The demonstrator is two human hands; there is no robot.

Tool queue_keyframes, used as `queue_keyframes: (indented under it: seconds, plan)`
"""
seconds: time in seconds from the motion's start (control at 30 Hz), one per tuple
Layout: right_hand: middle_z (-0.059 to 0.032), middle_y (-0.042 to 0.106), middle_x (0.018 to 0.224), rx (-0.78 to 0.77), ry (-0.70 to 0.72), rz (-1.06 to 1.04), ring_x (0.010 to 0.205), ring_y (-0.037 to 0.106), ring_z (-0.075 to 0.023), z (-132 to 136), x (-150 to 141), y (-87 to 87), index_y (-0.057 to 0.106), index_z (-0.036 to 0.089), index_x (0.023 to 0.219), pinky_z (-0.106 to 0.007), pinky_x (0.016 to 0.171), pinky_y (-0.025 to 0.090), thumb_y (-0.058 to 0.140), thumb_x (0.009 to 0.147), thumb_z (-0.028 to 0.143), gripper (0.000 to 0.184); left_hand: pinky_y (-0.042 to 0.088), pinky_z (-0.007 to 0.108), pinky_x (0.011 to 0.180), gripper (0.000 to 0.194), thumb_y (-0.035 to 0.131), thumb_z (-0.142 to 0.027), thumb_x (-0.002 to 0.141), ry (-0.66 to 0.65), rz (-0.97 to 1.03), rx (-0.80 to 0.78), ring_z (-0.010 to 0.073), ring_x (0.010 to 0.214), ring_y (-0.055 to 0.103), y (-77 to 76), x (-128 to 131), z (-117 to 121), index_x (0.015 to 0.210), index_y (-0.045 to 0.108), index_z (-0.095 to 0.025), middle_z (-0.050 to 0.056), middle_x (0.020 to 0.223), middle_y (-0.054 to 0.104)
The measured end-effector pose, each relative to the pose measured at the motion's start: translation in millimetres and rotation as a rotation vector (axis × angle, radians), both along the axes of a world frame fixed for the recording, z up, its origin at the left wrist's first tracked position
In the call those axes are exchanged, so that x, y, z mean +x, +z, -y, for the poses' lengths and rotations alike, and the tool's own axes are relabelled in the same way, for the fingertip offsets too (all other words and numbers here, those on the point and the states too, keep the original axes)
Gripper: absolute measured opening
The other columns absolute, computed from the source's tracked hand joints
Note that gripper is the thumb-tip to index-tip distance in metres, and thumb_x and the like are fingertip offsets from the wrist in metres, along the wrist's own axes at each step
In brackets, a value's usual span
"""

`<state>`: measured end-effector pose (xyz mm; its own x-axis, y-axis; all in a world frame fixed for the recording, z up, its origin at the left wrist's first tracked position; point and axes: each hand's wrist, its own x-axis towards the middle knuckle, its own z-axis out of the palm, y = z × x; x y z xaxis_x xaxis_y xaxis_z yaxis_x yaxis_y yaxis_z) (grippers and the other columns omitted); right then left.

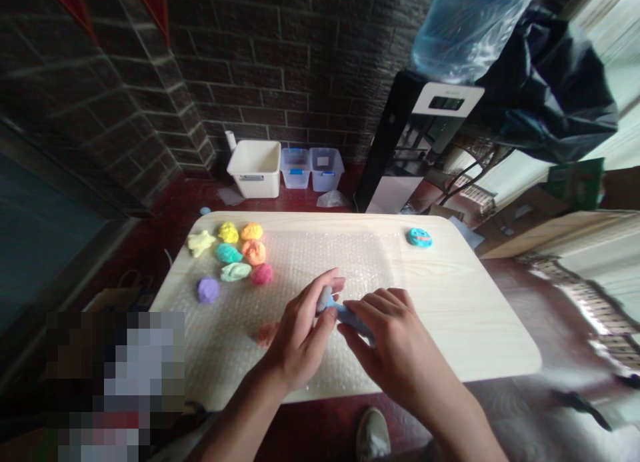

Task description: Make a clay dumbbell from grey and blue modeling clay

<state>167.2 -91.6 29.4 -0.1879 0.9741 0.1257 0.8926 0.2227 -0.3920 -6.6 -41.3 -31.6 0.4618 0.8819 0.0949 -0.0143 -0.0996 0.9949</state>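
Observation:
Both of my hands are over the bubble wrap (330, 249) near the front of the table, joined by a stretch of blue-grey modelling clay (357, 323). My left hand (305, 332) pinches its rounded far end between thumb and fingers. Wrapped over the thicker near part is my right hand (393, 329), fingers curled down on it. A reddish-brown clay lump (267, 333) lies partly hidden behind my left hand. Farther left are several clay lumps, among them a purple one (208, 290), a pink-red one (262, 273), a pale green one (235, 271) and a teal one (229, 253).
At the table's far right corner sits a blue clay piece with an orange stripe (420, 237). Beyond the table, a white basket (257, 175) and two clear bins (326, 172) stand on the floor by a water dispenser (400, 149). A blurred-out area covers the lower left.

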Motion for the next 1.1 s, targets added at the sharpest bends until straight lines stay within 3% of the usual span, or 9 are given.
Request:
queue_keyframes:
  seconds: [0.37,0.5,0.83,1.1]
  plan:
    - [-0.0058,0.077,0.09,-0.03,0.002,0.022,0.084,0.066,-0.024,-3.0,-4.4,-5.3,0.074,0.019,0.109,-0.038,0.082,0.038,0.071,0.103,0.028,0.011,0.045,0.048,0.118,0.049,0.06,-0.025,0.104,0.027,-0.018,0.044,0.0344,0.137,0.063,4.5,-1.1,-0.6,0.153,0.061,-0.027,0.013,0.148,0.069]
    - [-0.0063,0.076,0.09,-0.023,0.002,0.042,0.084,0.064,-0.0246,-3.8,-5.1,-7.5,0.073,0.019,0.11,-0.037,0.082,0.037,0.07,0.102,0.024,0.01,0.042,0.049,0.121,0.054,0.058,-0.031,0.105,-0.026,-0.025,0.113,0.0358,0.142,0.058,2.7,-3.2,-0.5,0.158,0.054,-0.024,0.014,0.154,0.064]
    - [-0.0061,0.075,0.09,0.021,0.022,0.067,0.081,0.06,-0.0235,-5.5,-7.8,-13.7,0.068,0.02,0.092,-0.037,0.08,0.035,0.071,0.099,0.021,0.008,0.039,0.049,0.121,0.055,0.051,-0.037,0.106,-0.103,-0.036,0.188,0.0362,0.146,0.054,6.1,-2.2,-0.4,0.159,0.049,-0.021,0.017,0.162,0.055]
    - [-0.006,0.074,0.089,0.035,0.033,0.073,0.078,0.058,-0.0228,-4.8,-7.2,-14.1,0.065,0.02,0.088,-0.037,0.08,0.037,0.067,0.101,0.02,0.013,0.037,0.05,0.123,0.058,0.051,-0.037,0.106,-0.122,-0.021,0.192,0.037,0.148,0.052,2.3,-3.4,0.6,0.163,0.046,-0.025,0.014,0.164,0.053]
